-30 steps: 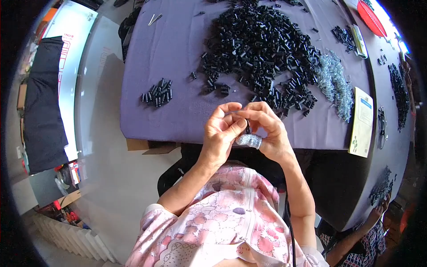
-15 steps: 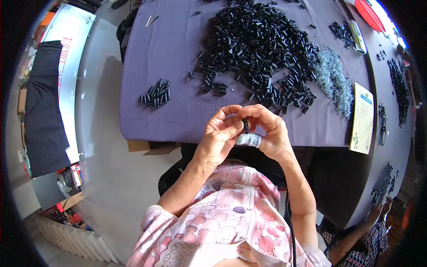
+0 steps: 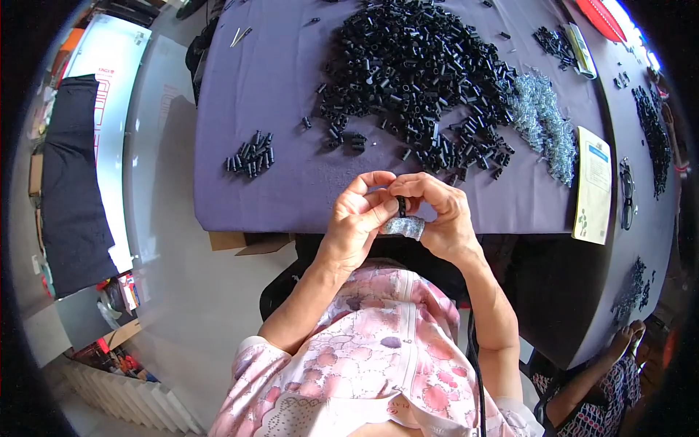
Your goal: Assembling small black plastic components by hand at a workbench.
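Just off the table's near edge, my left hand [image 3: 357,222] and my right hand [image 3: 444,218] meet with their fingertips together. Between them stands a small black tube [image 3: 402,206], pinched by the fingers of both hands. A grey-white speckled wrap [image 3: 403,227] sits below the tube, against my right thumb; whether it goes all the way round cannot be seen. Beyond my hands a large heap of similar black tubes [image 3: 415,80] covers the table. A smaller group of black tubes [image 3: 251,154] lies to the left.
A purple cloth [image 3: 269,80] covers the table. Right of the heap lie small shiny silvery pieces [image 3: 542,120], a yellowish booklet [image 3: 593,186] and eyeglasses [image 3: 627,195]. Another person's hand [image 3: 626,339] is at the lower right, near more black pieces [image 3: 632,295]. An open cardboard box [image 3: 247,242] shows under the table.
The whole view has shifted slightly. My hands keep nearly the same pose around the black tube, with only small finger movement.
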`<state>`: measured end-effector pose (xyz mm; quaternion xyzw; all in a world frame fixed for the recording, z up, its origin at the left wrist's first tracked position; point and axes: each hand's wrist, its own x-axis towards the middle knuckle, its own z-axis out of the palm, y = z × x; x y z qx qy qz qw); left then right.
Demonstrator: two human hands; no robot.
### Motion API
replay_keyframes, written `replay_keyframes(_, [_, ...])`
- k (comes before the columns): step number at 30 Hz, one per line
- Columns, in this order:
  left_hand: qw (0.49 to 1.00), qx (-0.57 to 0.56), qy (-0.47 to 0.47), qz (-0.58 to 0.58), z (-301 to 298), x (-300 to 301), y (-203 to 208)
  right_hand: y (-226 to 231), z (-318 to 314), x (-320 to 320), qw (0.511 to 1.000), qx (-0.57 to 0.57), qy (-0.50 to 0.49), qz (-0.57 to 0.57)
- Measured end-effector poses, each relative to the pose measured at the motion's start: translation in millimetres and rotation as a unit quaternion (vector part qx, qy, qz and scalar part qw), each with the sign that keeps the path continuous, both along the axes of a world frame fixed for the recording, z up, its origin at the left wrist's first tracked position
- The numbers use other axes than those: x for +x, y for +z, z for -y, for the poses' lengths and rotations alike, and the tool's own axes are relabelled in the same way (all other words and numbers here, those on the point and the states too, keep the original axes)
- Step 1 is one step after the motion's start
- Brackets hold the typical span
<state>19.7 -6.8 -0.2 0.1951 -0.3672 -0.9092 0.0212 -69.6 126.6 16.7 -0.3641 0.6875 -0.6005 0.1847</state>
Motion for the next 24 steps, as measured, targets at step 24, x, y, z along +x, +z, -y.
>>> replay_keyframes(24, [0.997, 0.077, -0.02, 0.024, 1.9, -11.6, -0.6, 4.0, -27.7, 4.3, 0.988, 0.052, -0.034, -0.14])
